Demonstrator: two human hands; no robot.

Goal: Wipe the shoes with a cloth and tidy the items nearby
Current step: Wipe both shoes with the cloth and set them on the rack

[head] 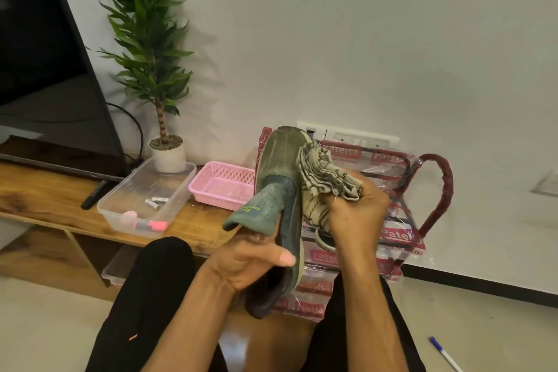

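1. Left hand (250, 263): yours, fingers curled round the heel end of the shoe, thumb laid across its edge. A firm grip.
2. Right hand (357, 214): yours, fingers closed round a bunched cloth, holding it against the shoe's right side.
3. Shoe (277, 160): olive-green mesh, held in the air above your knees, toe up and heel down. Its tongue (253, 213) flops out to the left.
4. Cloth (323, 172): pale with dark stripes, crumpled, touching the upper near the toe and trailing down below your fingers.
5. Plastic bag (395, 160): clear with red print and a dark red handle, standing just behind the shoe against the wall. Its contents cannot be made out.
6. Pink basket (223, 184): mesh-sided, on the wooden bench (45, 199), just left of the shoe.
7. Clear tub (181, 190): beside the basket on the bench. It holds two batteries (155, 202) and a pink highlighter (151, 226).
8. Potted plant (167, 157): white pot at the tub's far end; whether inside it or behind it cannot be told.
9. Television (45, 69): dark screen, at the bench's left end.
10. Pen (445, 353): blue cap, on the floor to your right, well apart from the rest.
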